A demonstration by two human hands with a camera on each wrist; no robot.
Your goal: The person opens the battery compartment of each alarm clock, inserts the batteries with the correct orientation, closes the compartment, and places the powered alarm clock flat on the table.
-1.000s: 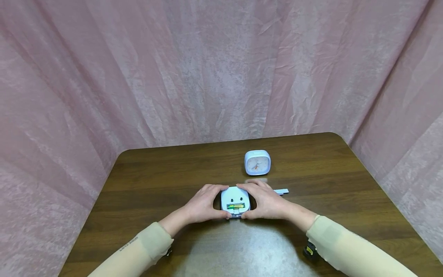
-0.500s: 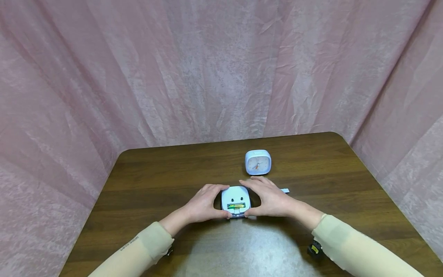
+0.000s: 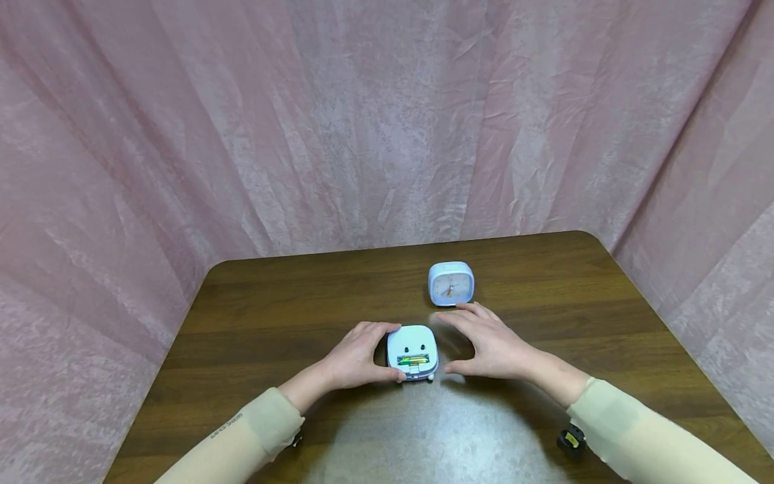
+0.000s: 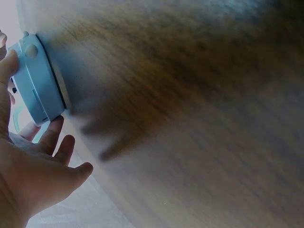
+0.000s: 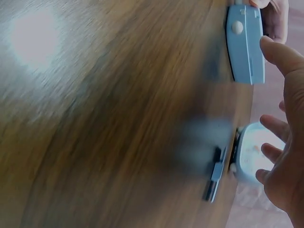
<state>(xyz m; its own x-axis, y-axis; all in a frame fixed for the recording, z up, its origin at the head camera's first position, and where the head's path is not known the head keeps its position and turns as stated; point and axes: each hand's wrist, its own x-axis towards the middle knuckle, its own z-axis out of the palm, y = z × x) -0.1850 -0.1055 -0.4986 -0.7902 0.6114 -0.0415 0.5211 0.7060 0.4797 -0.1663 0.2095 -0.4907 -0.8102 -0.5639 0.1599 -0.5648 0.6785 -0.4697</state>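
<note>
A white alarm clock point(image 3: 413, 338) lies face down on the table, its back up. A green-and-yellow battery point(image 3: 414, 361) shows in the uncovered compartment. My left hand point(image 3: 357, 359) holds this clock by its left side, thumb at the near edge and fingers at the far edge. My right hand point(image 3: 496, 346) is just off the clock's right side, fingers spread and holding nothing. In the right wrist view a thin battery cover point(image 5: 216, 175) lies on the table near the right fingers; in the head view the right hand hides it.
A second white alarm clock point(image 3: 451, 284) stands upright behind the right hand, its dial facing me. The brown wooden table point(image 3: 290, 296) ends at its far edge before pink curtains point(image 3: 375, 134). A bright glare lies on the near tabletop.
My right hand has let go of the lying clock and moved off to the right, covering the battery cover in the head view. The left hand and both clocks stay put.
</note>
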